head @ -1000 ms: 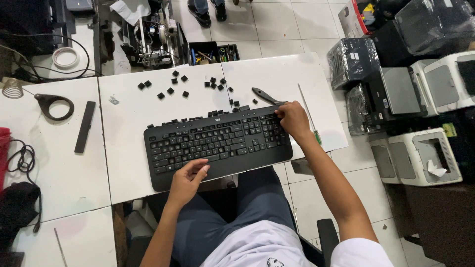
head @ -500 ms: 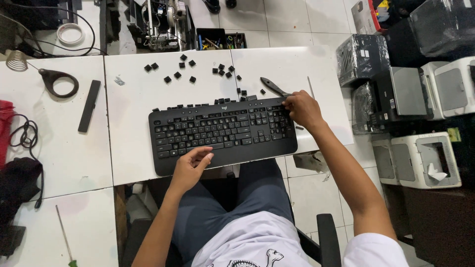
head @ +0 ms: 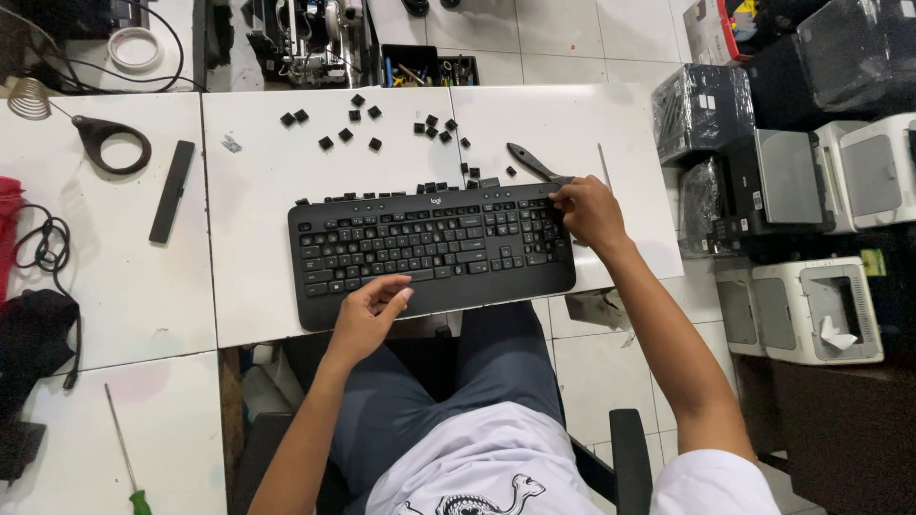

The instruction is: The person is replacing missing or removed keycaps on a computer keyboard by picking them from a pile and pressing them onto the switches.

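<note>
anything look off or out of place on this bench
Yes: loose black keycaps lie scattered on the white table behind the black keyboard, with a few more bunched along its top edge. The left hand rests on its front edge, and the right hand is at its far right corner.

Bright, even light falls from overhead across the white rectangular bench (head: 534, 124), which looks close to washed out but shows no hard glare. Shadows are soft and short: a faint one lies under the black full-size plastic keyboard (head: 429, 250) and beside the scattered black square keycaps (head: 355, 118). Focus is sharp throughout. Straight edges bow slightly toward the corners, wide-angle style. The right side, around the stacked grey printers (head: 811, 191), is dimmer.
</note>
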